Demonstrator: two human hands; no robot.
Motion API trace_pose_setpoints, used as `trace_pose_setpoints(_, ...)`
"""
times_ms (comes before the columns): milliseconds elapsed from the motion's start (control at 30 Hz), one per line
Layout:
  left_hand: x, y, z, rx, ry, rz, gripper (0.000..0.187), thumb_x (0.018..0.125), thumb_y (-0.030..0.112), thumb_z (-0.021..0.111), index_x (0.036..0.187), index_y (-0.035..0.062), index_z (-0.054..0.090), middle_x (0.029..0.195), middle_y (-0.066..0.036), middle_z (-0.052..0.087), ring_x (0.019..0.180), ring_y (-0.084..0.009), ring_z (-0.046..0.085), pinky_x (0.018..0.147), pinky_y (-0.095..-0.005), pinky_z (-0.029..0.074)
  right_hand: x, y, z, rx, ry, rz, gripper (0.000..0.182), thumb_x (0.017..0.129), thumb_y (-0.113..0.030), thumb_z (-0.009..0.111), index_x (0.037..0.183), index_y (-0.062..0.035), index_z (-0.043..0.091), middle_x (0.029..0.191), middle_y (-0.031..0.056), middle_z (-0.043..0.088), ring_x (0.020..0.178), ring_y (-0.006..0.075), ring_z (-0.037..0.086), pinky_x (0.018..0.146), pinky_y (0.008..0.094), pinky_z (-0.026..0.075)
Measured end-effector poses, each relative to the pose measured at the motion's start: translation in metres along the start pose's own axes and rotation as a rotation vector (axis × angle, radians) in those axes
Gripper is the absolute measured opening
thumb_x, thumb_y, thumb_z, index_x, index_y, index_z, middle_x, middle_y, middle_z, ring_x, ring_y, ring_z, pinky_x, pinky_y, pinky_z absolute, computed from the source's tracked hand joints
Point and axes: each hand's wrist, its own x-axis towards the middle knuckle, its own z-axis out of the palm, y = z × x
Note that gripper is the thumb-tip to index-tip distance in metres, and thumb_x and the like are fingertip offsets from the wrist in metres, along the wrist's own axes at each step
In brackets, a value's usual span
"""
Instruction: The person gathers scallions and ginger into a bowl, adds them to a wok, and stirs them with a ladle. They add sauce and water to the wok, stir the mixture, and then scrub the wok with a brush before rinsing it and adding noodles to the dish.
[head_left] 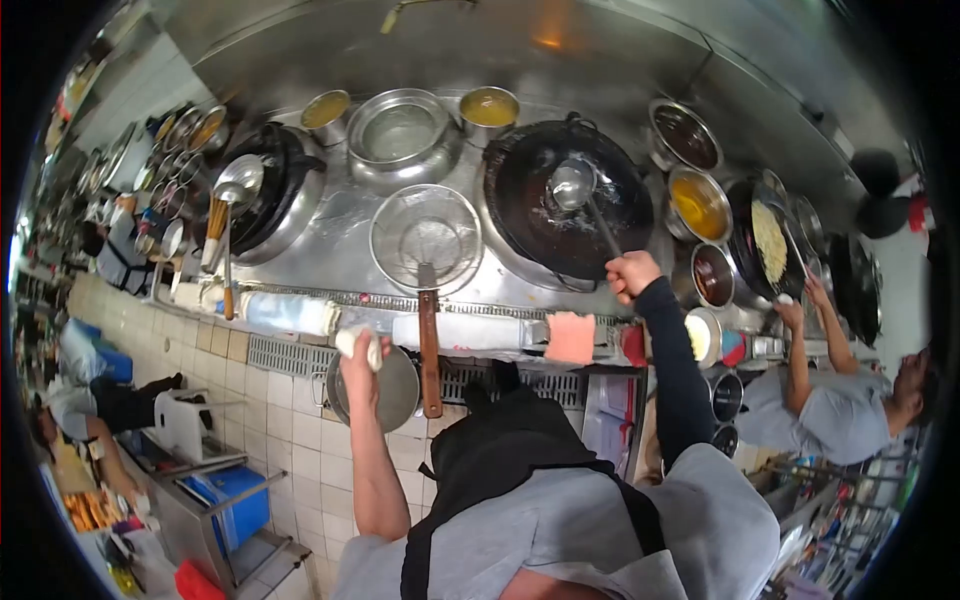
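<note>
Your right hand [632, 276] is closed around the handle end of the ladle [573, 186], right of center in the upper half of the frame. The ladle has a rounded, shiny metal bowl and a long, straight, darker handle running down and right. Its bowl is inside the wok [540, 235]; contact with the wok surface cannot be determined. The wok is round, black and glossy, with bright reflections around the ladle.

Your left hand [362, 368], left of center, is closed on a bunched, off-white cloth [352, 341], just beside a metal pot [390, 392].

Between your hands, the strainer [425, 232] shows a round mesh and a brown handle extending down past the edge of the tabletop [330, 232]. Metal containers of yellow contents stand at upper center. At the right of the frame, a co-worker [825, 405] reaches toward a second wok holding pale food [769, 243].
</note>
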Motion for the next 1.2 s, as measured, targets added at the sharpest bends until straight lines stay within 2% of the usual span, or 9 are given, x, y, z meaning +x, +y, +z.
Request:
trace_pose_setpoints(133, -0.019, 0.006, 0.115, -0.062, -0.404, -0.151, 0.052, 0.101, 0.040, 0.061, 0.135, 0.0020, 0.056, 0.118, -0.016, 0.072, 0.103, -0.0275, 0.072, 0.083, -0.0387, 0.062, 0.012, 0.104, 0.049, -0.846, 0.601, -0.520, 0.030, 0.086, -0.021, 0.069, 0.091, 0.0068, 0.061, 0.079, 0.0201, 0.069, 0.067, 0.0305, 0.072, 0.058, 0.0451, 0.057)
trace_pose_setpoints(333, -0.069, -0.064, 0.218, -0.206, -0.701, -0.586, 0.057, 0.103, 0.050, 0.055, 0.143, 0.0097, 0.050, 0.135, -0.015, 0.062, 0.124, -0.0320, 0.061, 0.098, -0.0549, 0.055, -0.061, 0.093, 0.082, -0.129, 0.191, -0.365, 0.023, 0.083, -0.018, 0.078, 0.084, -0.0032, 0.060, 0.073, 0.0096, 0.064, 0.067, 0.0183, 0.064, 0.062, 0.0356, 0.053)
trace_pose_setpoints(467, -0.086, -0.072, 0.239, 0.865, -0.611, 0.213, 0.050, 0.096, 0.042, 0.071, 0.122, 0.0006, 0.064, 0.106, -0.010, 0.073, 0.091, -0.0266, 0.071, 0.081, -0.0373, 0.057, 0.009, 0.185, -0.009, -0.291, 0.579, -0.523, 0.023, 0.081, 0.001, 0.077, 0.079, -0.0059, 0.055, 0.068, 0.0037, 0.059, 0.065, 0.0101, 0.056, 0.061, 0.0290, 0.048)
trace_pose_setpoints(600, -0.109, -0.084, 0.229, 0.441, -0.552, 0.115, 0.040, 0.092, 0.027, 0.078, 0.117, -0.0012, 0.064, 0.101, -0.007, 0.071, 0.089, -0.0155, 0.067, 0.079, -0.0307, 0.053, -0.003, 0.222, -0.095, -0.701, 0.705, -0.556, 0.001, 0.088, -0.006, 0.070, 0.088, -0.0060, 0.071, 0.084, 0.0155, 0.073, 0.083, 0.0263, 0.074, 0.075, 0.0401, 0.057)
trace_pose_setpoints(800, -0.132, -0.069, 0.194, 0.457, -0.302, 0.170, 0.039, 0.092, 0.025, 0.080, 0.116, -0.0010, 0.064, 0.100, -0.005, 0.069, 0.087, -0.0138, 0.063, 0.079, -0.0301, 0.052, 0.011, 0.266, -0.113, -0.952, 0.667, 0.018, 0.057, 0.083, -0.024, 0.075, 0.135, -0.0097, 0.058, 0.128, 0.0278, 0.062, 0.104, 0.0458, 0.067, 0.091, 0.0480, 0.055)
trace_pose_setpoints(933, -0.115, -0.091, 0.170, 0.818, -0.135, 0.323, 0.039, 0.090, 0.028, 0.081, 0.108, -0.0032, 0.066, 0.098, -0.012, 0.070, 0.086, -0.0217, 0.066, 0.080, -0.0358, 0.053, 0.046, 0.305, -0.117, -0.703, 0.635, -0.016, 0.081, 0.083, -0.035, 0.073, 0.149, -0.0021, 0.040, 0.134, 0.0348, 0.056, 0.107, 0.0495, 0.065, 0.094, 0.0506, 0.053)
trace_pose_setpoints(1033, -0.106, -0.112, 0.149, 0.827, -0.070, 0.155, 0.044, 0.087, 0.032, 0.082, 0.107, -0.0051, 0.068, 0.099, -0.019, 0.070, 0.088, -0.0290, 0.068, 0.083, -0.0394, 0.053, 0.008, 0.311, -0.160, -0.080, 0.326, -0.149, 0.070, 0.087, -0.022, 0.071, 0.147, 0.0009, 0.044, 0.111, 0.0214, 0.069, 0.091, 0.0359, 0.071, 0.082, 0.0421, 0.057)
trace_pose_setpoints(1167, -0.091, -0.137, 0.110, 1.623, -0.025, 0.690, 0.049, 0.083, 0.032, 0.084, 0.108, -0.0070, 0.067, 0.098, -0.023, 0.074, 0.092, -0.0334, 0.073, 0.081, -0.0401, 0.056, -0.103, 0.185, -0.167, 0.418, 0.079, -0.167, 0.064, 0.091, -0.011, 0.072, 0.149, 0.0014, 0.048, 0.109, 0.0103, 0.070, 0.086, 0.0209, 0.070, 0.078, 0.0308, 0.056)
trace_pose_setpoints(1200, -0.096, -0.131, 0.122, 1.396, -0.048, 0.483, 0.049, 0.084, 0.031, 0.083, 0.108, -0.0072, 0.067, 0.096, -0.022, 0.074, 0.090, -0.0330, 0.073, 0.081, -0.0400, 0.056, -0.107, 0.164, -0.169, 0.313, 0.061, -0.211, 0.064, 0.091, -0.011, 0.073, 0.149, 0.0008, 0.048, 0.110, 0.0097, 0.069, 0.089, 0.0200, 0.070, 0.080, 0.0300, 0.056)
